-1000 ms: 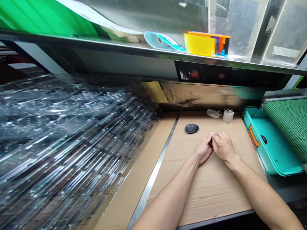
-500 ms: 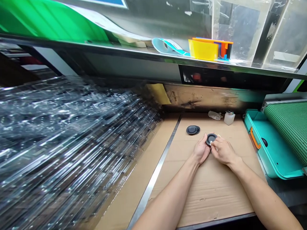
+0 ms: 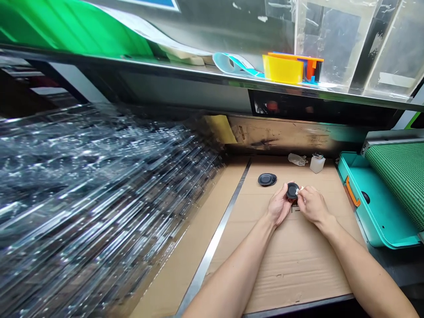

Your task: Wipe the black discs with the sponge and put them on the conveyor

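Our left hand (image 3: 280,205) grips a round black disc (image 3: 292,191) just above the cardboard-covered tabletop (image 3: 298,265), while our right hand (image 3: 313,205) pinches a small white piece (image 3: 300,191) against its rim, beside a stack of flat black discs (image 3: 266,179).

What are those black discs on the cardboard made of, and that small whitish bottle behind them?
The held black disc and the stacked black discs look like rubber or matte plastic: dull dark surfaces with only a soft sheen, though the look can't settle which. The bottle seems to be translucent plastic, milky with light showing through its wall.
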Available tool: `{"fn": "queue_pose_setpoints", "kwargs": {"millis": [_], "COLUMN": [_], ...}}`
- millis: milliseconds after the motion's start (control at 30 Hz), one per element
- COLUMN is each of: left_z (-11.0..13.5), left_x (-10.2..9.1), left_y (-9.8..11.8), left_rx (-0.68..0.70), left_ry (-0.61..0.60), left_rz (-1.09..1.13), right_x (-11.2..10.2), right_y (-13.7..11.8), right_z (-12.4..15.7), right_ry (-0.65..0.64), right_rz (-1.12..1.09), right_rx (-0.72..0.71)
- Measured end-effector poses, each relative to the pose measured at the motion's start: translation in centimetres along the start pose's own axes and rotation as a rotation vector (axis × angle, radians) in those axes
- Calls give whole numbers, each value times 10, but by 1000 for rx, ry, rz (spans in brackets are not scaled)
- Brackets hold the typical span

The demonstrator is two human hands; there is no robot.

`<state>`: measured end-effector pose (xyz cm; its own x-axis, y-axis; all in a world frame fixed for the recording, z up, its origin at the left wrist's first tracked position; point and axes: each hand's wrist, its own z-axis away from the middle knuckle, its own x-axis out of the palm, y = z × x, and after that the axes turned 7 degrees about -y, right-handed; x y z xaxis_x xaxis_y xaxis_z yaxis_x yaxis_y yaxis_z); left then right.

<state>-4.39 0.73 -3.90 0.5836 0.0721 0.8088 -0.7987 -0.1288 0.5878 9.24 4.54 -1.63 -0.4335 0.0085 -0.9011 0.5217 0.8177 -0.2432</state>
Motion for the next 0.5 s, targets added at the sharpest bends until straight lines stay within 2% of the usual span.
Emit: {"fn": "queue_pose_setpoints", "kwargs": {"millis": [133,333,400,500], "left_z": [2,2,3,3], "left_x": [1,0,-1,-1], "left_y": [-1,-8,-9,-7], "left_rx": [-9,-29,-25,-18], "left_ry": [-27,-62,-57,-53], "left_rz": [17,-57,-69,-71], "right_x": [-1,-3,-3,-5], "right_y": [1,8,10,13], "right_z": [-1,-4,-6,-7], "right_ry": [-33,4,10,-31], "right_rz": [-66,60,27,-105], "right_rx": [-130,58,28,-101]}}
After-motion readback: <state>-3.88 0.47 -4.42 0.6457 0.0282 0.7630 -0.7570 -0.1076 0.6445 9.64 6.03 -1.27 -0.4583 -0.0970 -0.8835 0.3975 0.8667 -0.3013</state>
